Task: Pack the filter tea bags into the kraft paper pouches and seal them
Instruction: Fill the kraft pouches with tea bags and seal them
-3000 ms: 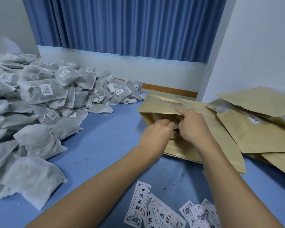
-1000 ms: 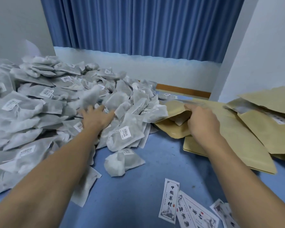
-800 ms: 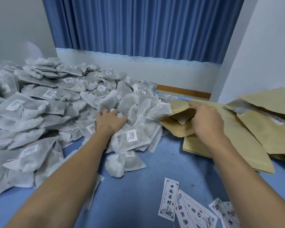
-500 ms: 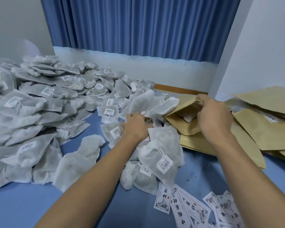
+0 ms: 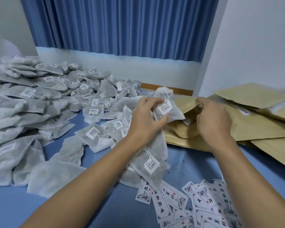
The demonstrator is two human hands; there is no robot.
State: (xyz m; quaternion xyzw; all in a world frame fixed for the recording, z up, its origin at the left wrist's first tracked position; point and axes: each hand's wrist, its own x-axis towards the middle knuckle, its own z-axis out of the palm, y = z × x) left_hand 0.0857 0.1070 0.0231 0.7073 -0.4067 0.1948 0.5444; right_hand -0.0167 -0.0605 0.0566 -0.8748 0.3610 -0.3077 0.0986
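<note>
While left hand [image 5: 146,119] grips a tea bag [image 5: 167,111], right hand [image 5: 212,119] pinches open the kraft pouch [image 5: 184,104] just beside it.

Blue counter [image 5: 192,163], a few dark specks mid-surface. Big heap of white filter tea bags [image 5: 31,102] covers the left side, spilling toward centre. Flat kraft pouches [image 5: 253,125] overlap on the right. Printed cards [image 5: 204,199] lie scattered at the near edge.
</note>
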